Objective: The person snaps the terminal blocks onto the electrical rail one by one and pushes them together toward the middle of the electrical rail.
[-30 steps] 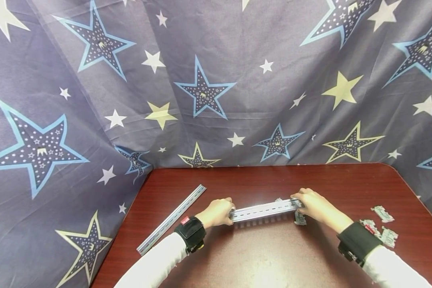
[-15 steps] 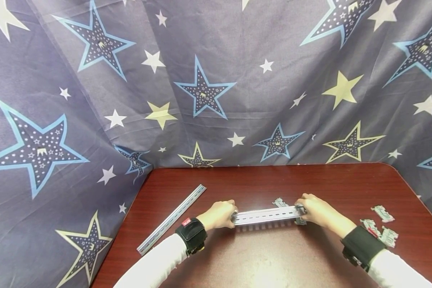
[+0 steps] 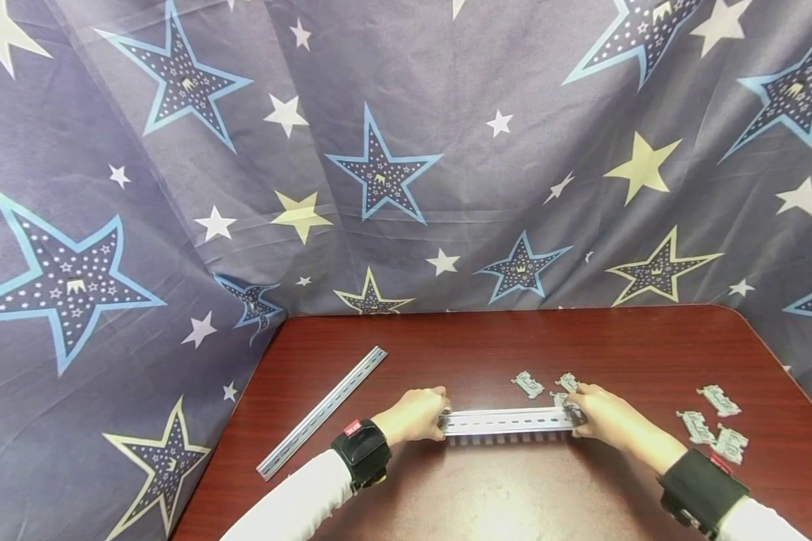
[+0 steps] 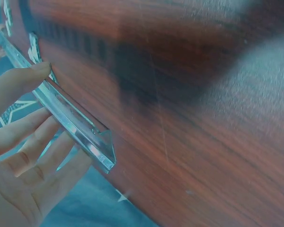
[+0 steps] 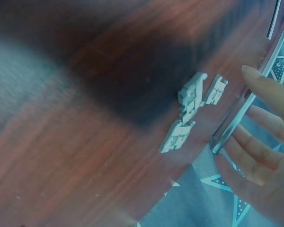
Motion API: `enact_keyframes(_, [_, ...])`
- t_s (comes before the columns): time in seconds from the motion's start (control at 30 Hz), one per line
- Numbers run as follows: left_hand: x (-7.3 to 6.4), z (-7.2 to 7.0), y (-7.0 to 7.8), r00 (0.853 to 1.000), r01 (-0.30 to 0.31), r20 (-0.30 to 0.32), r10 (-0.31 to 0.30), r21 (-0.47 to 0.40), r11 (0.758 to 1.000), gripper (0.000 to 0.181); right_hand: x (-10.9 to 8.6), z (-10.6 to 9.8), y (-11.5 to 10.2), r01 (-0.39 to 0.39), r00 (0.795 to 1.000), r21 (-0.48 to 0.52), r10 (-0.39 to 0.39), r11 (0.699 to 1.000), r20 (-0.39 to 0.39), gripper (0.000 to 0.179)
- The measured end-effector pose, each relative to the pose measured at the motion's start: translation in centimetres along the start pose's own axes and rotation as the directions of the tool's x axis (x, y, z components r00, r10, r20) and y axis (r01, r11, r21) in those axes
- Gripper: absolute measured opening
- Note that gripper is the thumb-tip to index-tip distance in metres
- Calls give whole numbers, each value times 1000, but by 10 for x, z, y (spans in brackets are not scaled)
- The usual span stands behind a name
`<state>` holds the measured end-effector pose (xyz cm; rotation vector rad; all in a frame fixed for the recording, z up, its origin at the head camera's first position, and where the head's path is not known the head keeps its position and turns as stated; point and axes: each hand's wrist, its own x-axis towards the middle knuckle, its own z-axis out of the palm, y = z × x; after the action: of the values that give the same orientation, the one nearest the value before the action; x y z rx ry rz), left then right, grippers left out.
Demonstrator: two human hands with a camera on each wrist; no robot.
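Observation:
A slotted metal DIN rail [image 3: 507, 422] is held level above the table, its shadow falling just in front of it. My left hand [image 3: 416, 415] grips its left end, thumb on one edge and fingers along the other, as the left wrist view shows on the rail [image 4: 71, 120]. At the right end my right hand [image 3: 605, 417] pinches the rail [image 5: 241, 113] the same way. Behind the rail lie small grey terminal blocks: one block [image 3: 528, 384] apart on the left, another block [image 3: 568, 382] close by my right fingers, and a third partly hidden by the rail and hand.
A second slotted rail [image 3: 321, 413] lies slanted on the left of the reddish-brown table [image 3: 474, 338]. On the right rest more grey blocks, among them one block [image 3: 719, 401] farther back. A star-patterned cloth [image 3: 406, 248] hangs behind and left of the table.
Both hands have brought the rail nearer the table's front and slightly right, and it has turned from slanted to nearly level across. The blocks behind it have come into view.

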<state>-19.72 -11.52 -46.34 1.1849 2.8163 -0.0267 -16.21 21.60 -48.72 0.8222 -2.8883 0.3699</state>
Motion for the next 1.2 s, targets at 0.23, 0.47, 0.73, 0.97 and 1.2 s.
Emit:
enact_keyframes(0.23, [-5, 8, 4, 1000, 16, 11, -16, -36, 999, 29, -10, 8, -2, -41, 999, -3, 41, 999, 28, 41])
enact_keyframes(0.47, [-7, 17, 7, 1000, 23, 5, -22, -31, 999, 26, -20, 20, 1, -21, 1000, 43, 21, 999, -17, 38])
enact_keyframes(0.73, [-6, 29, 9, 1000, 26, -6, -26, -33, 999, 27, -25, 28, 2, -25, 999, 78, 27, 997, -24, 37])
enact_keyframes(0.97, [-5, 38, 7, 999, 30, -25, -31, -36, 999, 27, -24, 31, 3, -43, 999, 81, 44, 996, -9, 38])
enact_keyframes(1.2, [-3, 43, 6, 999, 38, -33, -39, -39, 999, 28, -23, 33, 4, -57, 998, 85, 57, 995, -3, 39])
